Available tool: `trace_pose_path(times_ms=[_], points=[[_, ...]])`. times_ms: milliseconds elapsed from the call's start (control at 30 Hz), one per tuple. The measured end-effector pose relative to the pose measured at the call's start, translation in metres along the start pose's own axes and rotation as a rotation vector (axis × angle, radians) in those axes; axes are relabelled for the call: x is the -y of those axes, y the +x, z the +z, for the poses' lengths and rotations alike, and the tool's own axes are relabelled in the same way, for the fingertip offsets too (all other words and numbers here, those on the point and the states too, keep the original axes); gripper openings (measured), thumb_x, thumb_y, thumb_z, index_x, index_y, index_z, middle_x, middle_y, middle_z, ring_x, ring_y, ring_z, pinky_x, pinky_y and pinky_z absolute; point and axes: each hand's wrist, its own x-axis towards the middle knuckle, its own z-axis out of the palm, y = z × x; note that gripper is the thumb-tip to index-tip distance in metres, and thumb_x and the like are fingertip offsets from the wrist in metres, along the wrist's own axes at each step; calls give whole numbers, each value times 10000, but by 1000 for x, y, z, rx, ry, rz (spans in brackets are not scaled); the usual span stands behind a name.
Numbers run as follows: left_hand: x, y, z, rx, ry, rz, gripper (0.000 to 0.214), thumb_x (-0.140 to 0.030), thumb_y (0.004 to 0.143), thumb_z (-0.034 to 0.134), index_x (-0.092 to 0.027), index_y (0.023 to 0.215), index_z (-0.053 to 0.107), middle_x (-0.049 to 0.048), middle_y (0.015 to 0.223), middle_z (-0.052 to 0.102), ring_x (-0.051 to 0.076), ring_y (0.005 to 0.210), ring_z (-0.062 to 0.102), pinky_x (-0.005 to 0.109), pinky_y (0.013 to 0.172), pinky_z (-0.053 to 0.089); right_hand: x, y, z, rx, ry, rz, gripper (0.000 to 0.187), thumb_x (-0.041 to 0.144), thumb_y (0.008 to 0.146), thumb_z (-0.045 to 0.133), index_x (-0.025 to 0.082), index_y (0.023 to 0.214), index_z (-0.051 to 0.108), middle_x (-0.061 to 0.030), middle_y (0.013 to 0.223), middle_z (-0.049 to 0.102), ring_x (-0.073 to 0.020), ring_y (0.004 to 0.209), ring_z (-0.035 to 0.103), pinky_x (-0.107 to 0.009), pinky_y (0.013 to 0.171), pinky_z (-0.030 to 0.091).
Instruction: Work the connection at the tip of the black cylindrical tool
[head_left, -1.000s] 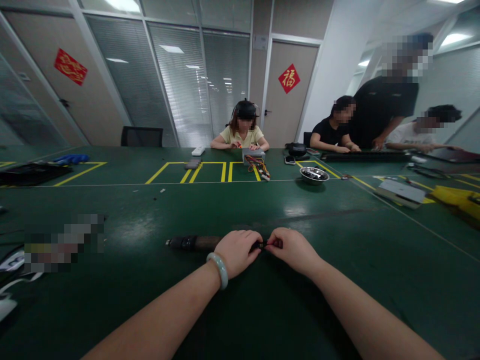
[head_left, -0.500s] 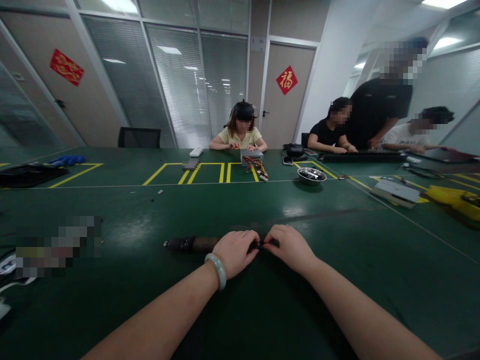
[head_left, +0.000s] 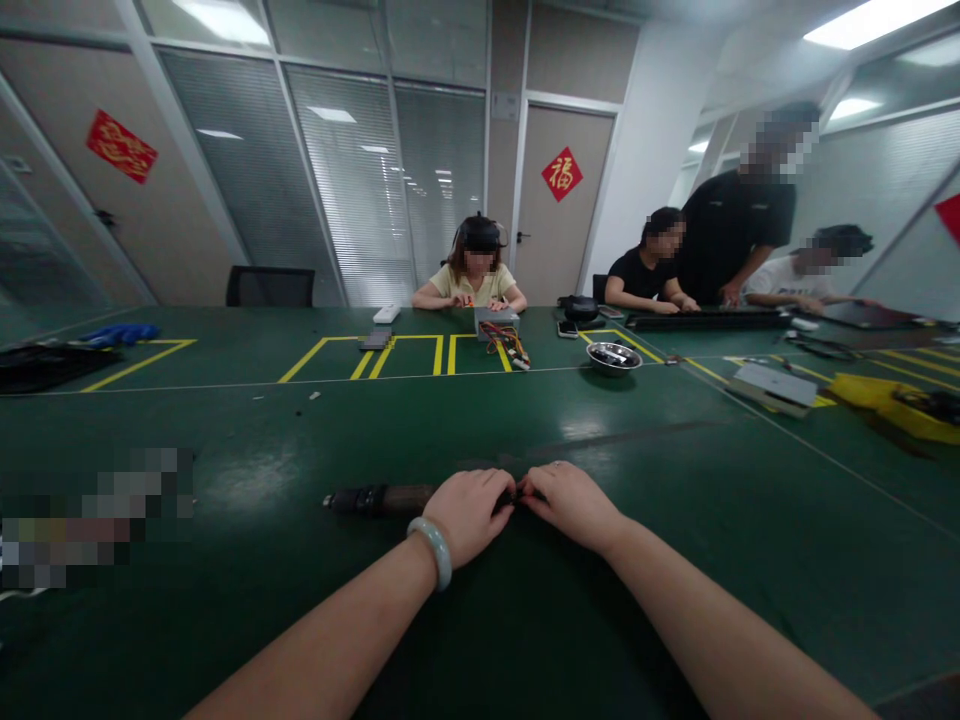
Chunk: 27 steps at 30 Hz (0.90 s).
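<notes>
- The work in hand, as I read it, is close finger work at the right-hand end of a dark tubular thing, which lies lengthwise on the green bench, in front of the person and roughly in line with the bench's far edge.
- Its narrow, pale tip points toward the bench's left edge; its right-hand stretch disappears under fingers.
- The left hand, with a pale green bracelet at the wrist, is arched over that stretch, thumb and fingers closed around it. How hard it grips I can't tell.
- The right hand meets it from the other side, thumb and fingertips drawn into a pinch on the thing's right-hand end. Whether some smaller piece sits in that pinch is too hidden to say.
- The two sets of fingertips are just beside each other, nearly touching.
- My judgement is that any next move there calls for a steady left hand and a light, exact pinch from the right.
- Well apart, toward the far edge, stand a metal bowl and a grey box with coloured wires.
</notes>
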Motion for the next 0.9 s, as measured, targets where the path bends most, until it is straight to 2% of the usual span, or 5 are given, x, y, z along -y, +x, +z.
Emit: trace_pose_path(times_ms=[167,433,633,767,900], points=[[-2,-1,-2,-26,-2,4,149,-277,844,562,-217,979,549,14,946,625,195,891,587,356,809,453,2,1,-1,6,-106,-46,29,205,865,571,179,876,574,-20,831,655,-184,816,616,-327,810,400],[-5,-8,-7,-226,-36,62,338,-389,869,529,-227,1165,529,32,1134,623,195,1053,564,437,1070,313,4,2,4,-44,-168,-69,53,186,840,579,155,881,569,-63,859,647,-197,890,603,-345,903,402],[0,-12,-11,-272,-40,98,339,-351,899,474,-224,1209,530,48,1145,629,196,1042,582,466,1062,337,-30,-7,-3,-49,-235,77,75,244,865,557,174,886,574,-57,900,645,-197,919,587,-334,911,395],[4,-13,-11,-238,-45,81,352,-346,904,470,-243,1238,516,29,1175,621,185,1089,567,458,1077,333,-81,-48,-30,-47,-273,263,124,245,889,482,165,875,575,-77,869,649,-212,889,594,-338,844,407],[8,-12,-7,-176,-65,74,381,-354,907,466,-276,1279,491,10,1234,594,185,1156,533,443,1070,350,-141,-133,-54,-41,-306,455,172,298,859,452,177,812,563,-104,780,649,-248,758,619,-376,703,447]])
